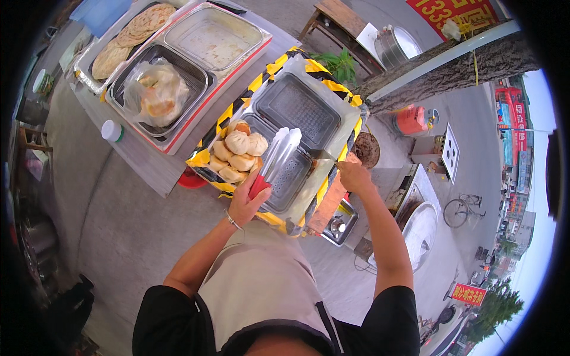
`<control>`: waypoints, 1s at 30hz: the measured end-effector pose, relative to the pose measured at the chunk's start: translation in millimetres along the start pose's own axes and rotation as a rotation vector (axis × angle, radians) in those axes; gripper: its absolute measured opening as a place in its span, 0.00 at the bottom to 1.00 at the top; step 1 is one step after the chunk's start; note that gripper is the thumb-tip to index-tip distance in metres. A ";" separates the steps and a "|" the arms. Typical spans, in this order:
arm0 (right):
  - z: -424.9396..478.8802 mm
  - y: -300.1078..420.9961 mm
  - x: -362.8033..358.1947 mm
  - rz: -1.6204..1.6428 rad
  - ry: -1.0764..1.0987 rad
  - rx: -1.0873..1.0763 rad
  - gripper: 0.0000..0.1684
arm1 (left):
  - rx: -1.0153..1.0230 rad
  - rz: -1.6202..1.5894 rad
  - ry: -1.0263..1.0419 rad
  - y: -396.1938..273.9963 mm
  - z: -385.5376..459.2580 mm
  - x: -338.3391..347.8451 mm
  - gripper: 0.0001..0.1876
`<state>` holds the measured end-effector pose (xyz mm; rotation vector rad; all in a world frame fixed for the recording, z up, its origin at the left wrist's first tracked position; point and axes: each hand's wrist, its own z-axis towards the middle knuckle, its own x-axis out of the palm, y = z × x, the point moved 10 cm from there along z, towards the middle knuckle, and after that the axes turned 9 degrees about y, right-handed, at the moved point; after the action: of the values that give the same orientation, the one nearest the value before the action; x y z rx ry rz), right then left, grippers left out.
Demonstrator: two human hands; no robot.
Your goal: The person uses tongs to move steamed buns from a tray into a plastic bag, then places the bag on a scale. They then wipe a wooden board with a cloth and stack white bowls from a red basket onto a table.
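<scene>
My left hand (246,201) is closed around the red grip of metal tongs (279,151), whose tips point away over a tape-edged box. Beside the tongs, browned steamed buns (240,146) are piled at the box's left side. My right hand (355,176) is at the right rim, its fingers closed on what looks like a small flat spatula (324,155); its handle is mostly hidden. Perforated metal trays (299,111) line the box (317,196), which has yellow-and-black tape and clear plastic sheeting around its edge.
On the left counter, a steel pan (202,89) holds bagged buns (162,95); flatbreads (144,24) lie behind it. A white jar (112,131) stands near the counter's edge. At right are a tree trunk (445,71), a gas cylinder (410,119) and a lidded round cooker (421,236).
</scene>
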<state>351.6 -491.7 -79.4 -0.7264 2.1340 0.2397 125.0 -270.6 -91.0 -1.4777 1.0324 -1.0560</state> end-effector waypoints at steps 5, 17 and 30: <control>12.5 30.9 3.6 -0.224 0.127 -0.004 0.15 | 0.009 0.016 -0.005 4.3 1.9 2.6 0.33; -4.3 31.3 -8.0 -0.064 0.147 0.086 0.14 | -0.287 0.791 0.291 35.3 75.6 34.1 0.25; -18.6 25.8 15.5 0.056 -0.191 0.148 0.15 | -0.416 0.934 0.276 63.5 139.5 15.5 0.25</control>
<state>316.9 -484.7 -81.9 -0.5365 1.9684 0.1713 258.0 -260.2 -167.9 -0.9385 1.9625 -0.3687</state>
